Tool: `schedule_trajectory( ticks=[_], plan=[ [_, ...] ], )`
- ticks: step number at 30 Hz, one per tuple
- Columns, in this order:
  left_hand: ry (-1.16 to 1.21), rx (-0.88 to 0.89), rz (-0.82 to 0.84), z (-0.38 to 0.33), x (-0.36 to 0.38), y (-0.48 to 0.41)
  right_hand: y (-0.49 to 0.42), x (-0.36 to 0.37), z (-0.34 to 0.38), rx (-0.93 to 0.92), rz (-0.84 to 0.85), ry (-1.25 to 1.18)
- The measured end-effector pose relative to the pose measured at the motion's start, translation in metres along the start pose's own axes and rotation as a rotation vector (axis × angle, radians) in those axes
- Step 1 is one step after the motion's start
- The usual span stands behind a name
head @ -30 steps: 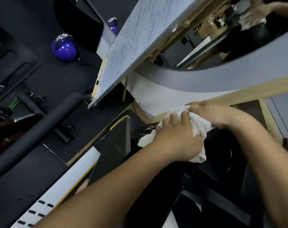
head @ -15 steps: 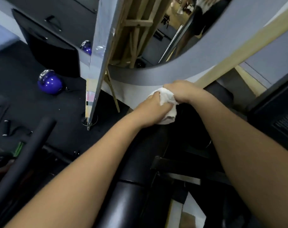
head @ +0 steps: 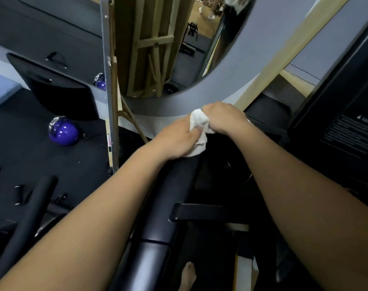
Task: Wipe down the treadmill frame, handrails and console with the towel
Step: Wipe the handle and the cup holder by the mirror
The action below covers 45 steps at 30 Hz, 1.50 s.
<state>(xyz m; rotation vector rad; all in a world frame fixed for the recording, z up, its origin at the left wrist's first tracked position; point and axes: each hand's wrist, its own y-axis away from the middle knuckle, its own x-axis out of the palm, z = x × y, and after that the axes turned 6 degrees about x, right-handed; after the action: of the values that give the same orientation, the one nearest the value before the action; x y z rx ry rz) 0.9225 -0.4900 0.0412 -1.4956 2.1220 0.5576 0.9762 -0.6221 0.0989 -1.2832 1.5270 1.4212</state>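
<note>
A bunched white towel (head: 198,131) sits at the far end of the treadmill's black handrail (head: 157,217). My left hand (head: 176,139) is closed over the towel's lower part and presses it onto the rail. My right hand (head: 223,117) grips the towel's upper part from the right. Both hands touch each other around the cloth. The black console (head: 342,114) rises at the right, with small white print on its side. A short black crossbar (head: 197,212) juts right from the handrail under my arms.
A purple kettlebell (head: 63,131) lies on the black floor at the left, a second one (head: 100,81) behind it. A whiteboard on a wooden easel (head: 110,97) stands edge-on just left of the rail. An oval mirror (head: 178,49) leans ahead. A bare foot (head: 188,276) shows below.
The view has swung right and up, so the whiteboard now appears edge-on. Both hands kept hold of the towel and moved it along to the handrail's far end.
</note>
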Motion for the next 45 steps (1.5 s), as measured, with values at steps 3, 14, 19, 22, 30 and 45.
schedule_trajectory(
  ticks=[3, 14, 19, 22, 30, 45],
  plan=[
    [-0.055, 0.038, -0.033, -0.004, 0.002, 0.019, 0.011, 0.011, -0.005, 0.020, -0.098, -0.058],
    [-0.373, 0.042, 0.137, -0.034, 0.005, 0.002, 0.031, 0.028, -0.037, 0.074, -0.327, -0.252],
    [-0.539, 0.060, 0.128, -0.048, 0.016, -0.017, 0.024, 0.011, -0.045, 0.237, -0.208, -0.232],
    [-0.633, 0.145, 0.117, -0.043, 0.019, 0.010, 0.041, 0.019, -0.043, 0.207, -0.277, -0.226],
    [-0.728, 0.156, 0.221, -0.046, 0.016, 0.016, 0.044, 0.046, -0.033, -0.080, -0.433, -0.448],
    [-0.668, 0.473, 0.226, -0.068, 0.033, -0.058, 0.044, 0.048, -0.066, 0.322, -0.440, -0.521]
  ],
)
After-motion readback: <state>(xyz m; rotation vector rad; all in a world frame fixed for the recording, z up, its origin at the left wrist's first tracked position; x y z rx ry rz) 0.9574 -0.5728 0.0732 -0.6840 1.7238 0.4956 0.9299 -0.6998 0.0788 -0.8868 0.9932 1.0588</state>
